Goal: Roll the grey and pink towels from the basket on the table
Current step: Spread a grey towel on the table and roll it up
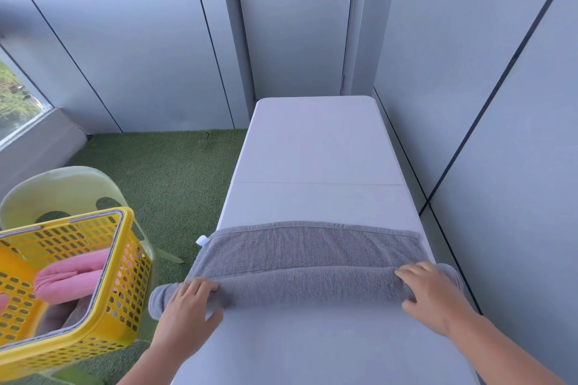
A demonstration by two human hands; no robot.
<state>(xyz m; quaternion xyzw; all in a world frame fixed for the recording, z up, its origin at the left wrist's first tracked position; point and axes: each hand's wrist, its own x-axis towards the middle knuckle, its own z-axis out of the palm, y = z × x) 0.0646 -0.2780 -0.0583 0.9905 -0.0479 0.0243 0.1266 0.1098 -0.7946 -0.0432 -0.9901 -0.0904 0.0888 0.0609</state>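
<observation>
White surface (316,150): long, carries the work. Grey towel (312,255): across its near end, near part rolled, far part flat; judged about midway. Yellow basket (125,262), left: holds pink towel (72,278), not begun. Left hand (187,309), right hand (431,294): fingers laid over the roll's ends, pressing, unclenched.

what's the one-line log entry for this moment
grey towel partly rolled on table | left hand on roll's left end | right hand on right end | pink towel in yellow basket
</observation>
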